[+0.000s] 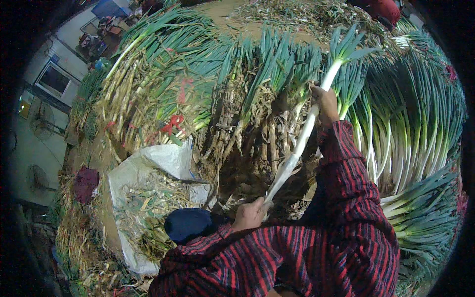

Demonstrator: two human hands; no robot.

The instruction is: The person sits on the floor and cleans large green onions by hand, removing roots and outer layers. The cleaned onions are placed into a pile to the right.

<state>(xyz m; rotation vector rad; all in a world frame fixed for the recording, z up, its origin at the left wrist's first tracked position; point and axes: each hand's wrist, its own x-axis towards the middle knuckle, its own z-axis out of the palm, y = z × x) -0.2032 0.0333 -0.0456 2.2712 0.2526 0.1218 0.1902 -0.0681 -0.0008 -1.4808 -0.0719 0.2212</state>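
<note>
A long Chinese leek or large scallion (306,130) slants across in front of me, green leaves up and away, lower end toward my lap. My right hand (326,104) is closed around its white stalk below the leaves. Down near my body, my left hand (251,214) grips a thin, translucent whitish layer (279,182) at the lower end; whether it is partly loose from the stalk I cannot tell. Beyond both hands lie unpeeled stalks with dry brown outer leaves (265,130). Clean white-stemmed ones (404,148) stand in a dense row at my right.
A white woven sack (169,159) with leaf scraps lies at my left, beside my knee (188,224). Bundles with red ties (172,124) lie farther left. More clean stalks (412,219) are at lower right. Trimmings (297,15) cover the far floor, near a person in red (384,11).
</note>
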